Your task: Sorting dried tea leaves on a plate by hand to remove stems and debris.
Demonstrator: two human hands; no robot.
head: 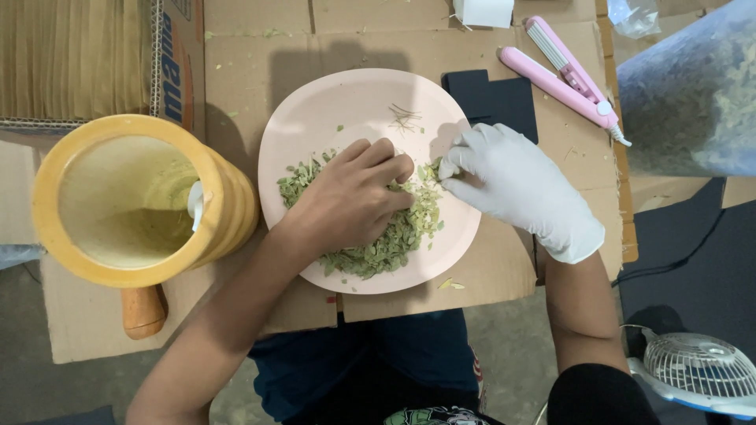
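On the pink plate [315,118], both hands work a heap of dried green leaves [386,244]. The bare left hand [354,197] lies curled, fingers down on the heap; the gloved right hand [512,185] pinches leaves at its edge. A yellow bucket [213,197] stands left.

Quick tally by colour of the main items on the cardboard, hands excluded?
Pink: 2 – plate, heat sealer
Yellow: 1 – big mug
Black: 1 – flat card
White: 1 – small box
Green: 1 – pile of dried leaves
Total: 6
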